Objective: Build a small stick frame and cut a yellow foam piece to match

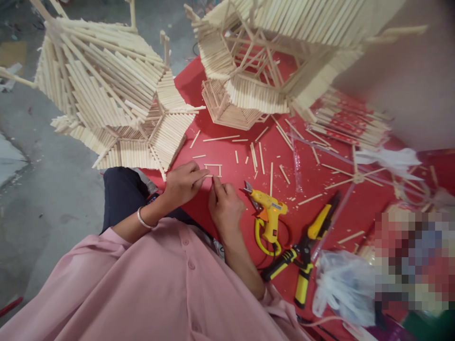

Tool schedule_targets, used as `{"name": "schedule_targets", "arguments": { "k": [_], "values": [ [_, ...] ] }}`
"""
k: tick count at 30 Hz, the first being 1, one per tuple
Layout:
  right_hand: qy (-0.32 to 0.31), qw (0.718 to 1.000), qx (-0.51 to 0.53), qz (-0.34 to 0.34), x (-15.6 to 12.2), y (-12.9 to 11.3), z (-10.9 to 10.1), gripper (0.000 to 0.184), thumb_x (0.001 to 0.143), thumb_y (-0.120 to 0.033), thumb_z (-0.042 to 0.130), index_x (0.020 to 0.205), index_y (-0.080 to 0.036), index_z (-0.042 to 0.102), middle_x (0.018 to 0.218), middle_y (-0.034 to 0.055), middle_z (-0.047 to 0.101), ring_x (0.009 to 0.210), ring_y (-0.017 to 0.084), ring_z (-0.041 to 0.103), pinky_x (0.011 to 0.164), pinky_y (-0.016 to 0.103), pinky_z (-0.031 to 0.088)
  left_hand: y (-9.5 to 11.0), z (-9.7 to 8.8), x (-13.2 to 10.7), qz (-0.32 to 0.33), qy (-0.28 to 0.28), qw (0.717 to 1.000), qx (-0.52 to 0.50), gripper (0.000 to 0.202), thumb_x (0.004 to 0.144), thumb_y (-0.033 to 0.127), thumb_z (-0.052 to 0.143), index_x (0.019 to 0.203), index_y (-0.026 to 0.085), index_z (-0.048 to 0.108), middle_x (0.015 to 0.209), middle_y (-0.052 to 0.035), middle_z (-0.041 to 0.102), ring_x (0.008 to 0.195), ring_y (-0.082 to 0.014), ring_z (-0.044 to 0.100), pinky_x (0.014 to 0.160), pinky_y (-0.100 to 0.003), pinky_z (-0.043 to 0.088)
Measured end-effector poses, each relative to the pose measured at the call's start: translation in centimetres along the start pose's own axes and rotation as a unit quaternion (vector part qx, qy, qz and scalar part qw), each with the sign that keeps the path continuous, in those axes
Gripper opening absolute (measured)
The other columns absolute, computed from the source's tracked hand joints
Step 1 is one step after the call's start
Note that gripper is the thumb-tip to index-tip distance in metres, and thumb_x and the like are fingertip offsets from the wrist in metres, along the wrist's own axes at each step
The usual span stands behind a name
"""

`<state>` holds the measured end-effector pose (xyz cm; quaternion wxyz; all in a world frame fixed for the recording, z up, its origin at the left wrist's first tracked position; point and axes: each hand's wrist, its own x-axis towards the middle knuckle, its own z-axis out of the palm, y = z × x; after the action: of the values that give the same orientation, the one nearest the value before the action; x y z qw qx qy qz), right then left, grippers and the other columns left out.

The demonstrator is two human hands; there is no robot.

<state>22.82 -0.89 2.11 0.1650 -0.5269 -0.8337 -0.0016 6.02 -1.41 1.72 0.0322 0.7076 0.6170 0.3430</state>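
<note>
A small square frame [213, 165] of thin wooden sticks lies at the red table's near edge, between my hands. My left hand [185, 182], with a bangle on the wrist, pinches its left end between thumb and fingers. From below, my right hand [226, 203] has its fingers curled, with thumb and forefinger tips at the frame's lower stick. Just right of that hand rests a yellow glue gun [272, 213], its nozzle pointing up and left. Loose sticks [262, 158] are scattered beyond the frame.
Large stick-built lantern-like structures [106, 76] [245, 94] rise at the left and back. Yellow-black cutters [305, 255] lie right, beside a clear plastic bag [343, 284]. Packed stick bundles [351, 118] and a star-shaped stick piece [357, 177] are farther over on the red table [227, 147].
</note>
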Motion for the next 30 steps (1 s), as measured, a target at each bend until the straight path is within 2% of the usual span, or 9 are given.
{"name": "schedule_targets", "arguments": {
  "k": [13,18,25,30],
  "values": [
    [0.008,1.0,-0.002,-0.004,-0.09,0.11,0.13,0.034,0.098,-0.025,0.05,0.124,-0.023,0.071,0.073,0.0006,0.056,0.057,0.01,0.038,0.055,0.029,0.02,0.01,0.01,0.02,-0.001,-0.005,1.0,-0.001,0.023,0.098,0.029,0.053,0.099,0.024,0.075,0.082,-0.0019,0.064,0.071,-0.0113,0.058,0.057,-0.024,0.034],
    [0.001,1.0,0.002,0.002,-0.1,0.12,0.18,0.033,0.098,-0.025,0.049,0.123,-0.024,0.072,0.073,0.0005,0.056,0.057,0.009,0.037,0.055,0.028,0.02,0.19,-0.1,0.23,0.007,0.012,1.0,0.002,0.02,0.097,0.027,0.055,0.098,0.023,0.075,0.079,-0.0014,0.064,0.069,-0.0113,0.057,0.056,-0.024,0.035],
    [-0.017,1.0,0.008,0.011,-0.06,0.0,0.08,0.035,0.098,-0.026,0.048,0.125,-0.024,0.07,0.074,0.0008,0.056,0.057,0.009,0.038,0.055,0.029,0.02,0.2,-0.22,0.25,-0.006,-0.004,1.0,0.003,0.024,0.095,0.027,0.056,0.113,0.019,0.07,0.087,-0.0033,0.069,0.077,-0.0141,0.064,0.063,-0.024,0.044],
    [0.01,1.0,0.004,0.001,-0.02,0.0,0.05,0.033,0.098,-0.025,0.049,0.122,-0.023,0.072,0.072,0.0005,0.057,0.056,0.01,0.039,0.055,0.028,0.021,0.33,-0.33,0.33,-0.006,0.002,1.0,0.007,0.023,0.094,0.027,0.058,0.112,0.018,0.07,0.086,-0.0029,0.069,0.077,-0.0146,0.064,0.064,-0.025,0.045]
  ]
}}
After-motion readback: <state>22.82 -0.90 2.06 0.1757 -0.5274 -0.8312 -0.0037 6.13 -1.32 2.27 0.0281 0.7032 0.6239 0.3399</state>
